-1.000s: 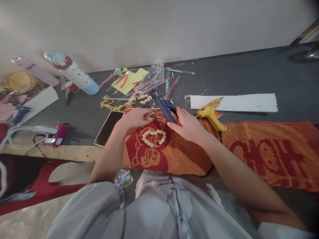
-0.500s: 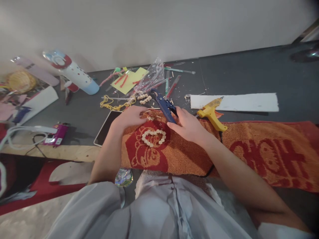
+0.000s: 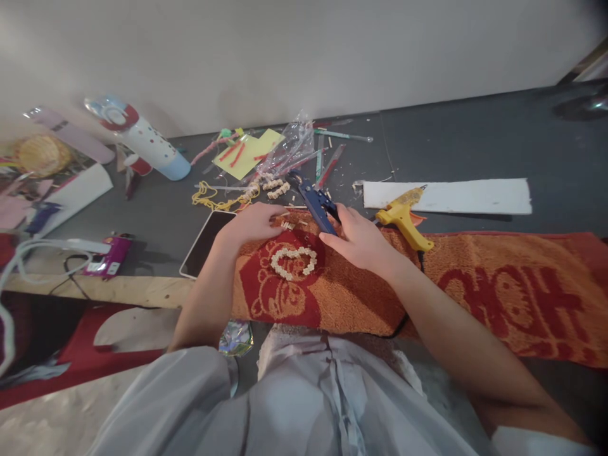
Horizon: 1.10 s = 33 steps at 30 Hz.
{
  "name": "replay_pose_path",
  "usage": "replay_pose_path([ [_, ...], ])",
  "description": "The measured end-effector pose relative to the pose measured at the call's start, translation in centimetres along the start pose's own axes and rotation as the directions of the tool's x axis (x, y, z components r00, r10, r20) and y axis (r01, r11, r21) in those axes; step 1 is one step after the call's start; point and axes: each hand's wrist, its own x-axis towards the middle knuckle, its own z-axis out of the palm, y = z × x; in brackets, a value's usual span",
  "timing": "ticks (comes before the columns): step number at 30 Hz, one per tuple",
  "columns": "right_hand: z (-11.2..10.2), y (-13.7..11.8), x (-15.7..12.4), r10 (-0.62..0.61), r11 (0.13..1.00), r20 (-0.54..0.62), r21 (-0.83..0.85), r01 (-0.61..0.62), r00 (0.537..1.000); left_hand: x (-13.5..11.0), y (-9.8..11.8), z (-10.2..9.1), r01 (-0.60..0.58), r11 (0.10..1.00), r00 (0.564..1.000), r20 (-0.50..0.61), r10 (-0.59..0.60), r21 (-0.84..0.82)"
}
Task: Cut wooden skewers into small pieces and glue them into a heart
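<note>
My right hand [image 3: 357, 239] is closed round the handles of blue pliers [image 3: 314, 206], whose head points up and to the left. On the orange and red towel [image 3: 361, 285], my left hand [image 3: 255, 223] lies with its fingers stretched toward several small pale pieces [image 3: 287, 225]; it holds nothing that I can see. A heart-shaped ring of small cream pieces [image 3: 293, 262] sits on the towel just below both hands, touched by neither. Beyond the left fingers are short strips of joined pale pieces [image 3: 276, 187].
Right of my right hand lies a yellow glue gun [image 3: 403, 215] across a white board [image 3: 475, 196]. A phone [image 3: 204, 244] is partly under my left forearm. Yellow string [image 3: 213, 199], plastic wrap [image 3: 294, 142], a bottle [image 3: 147, 139] and a purple device [image 3: 110, 256] are farther left and back.
Almost nothing differs. The view has shifted very slightly; both hands, the pliers and the ring of pieces keep their places.
</note>
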Motion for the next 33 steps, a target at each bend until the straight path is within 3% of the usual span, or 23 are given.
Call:
replay_pose_path([
  [9, 0.3, 0.4, 0.1, -0.024, 0.999, -0.027, -0.023, 0.024, 0.999, -0.1, 0.2, -0.1, -0.024, 0.999, 1.0, 0.002, 0.024, 0.028],
  [19, 0.2, 0.2, 0.0, -0.005, 1.0, -0.008, 0.011, 0.005, 1.0, 0.0, -1.3, 0.2, 0.01, 1.0, 1.0, -0.027, -0.009, 0.027],
  [33, 0.1, 0.0, 0.0, 0.004, 1.0, 0.016, -0.007, -0.004, 1.0, 0.2, -0.9, 0.2, -0.003, 1.0, 1.0, -0.022, 0.004, 0.028],
])
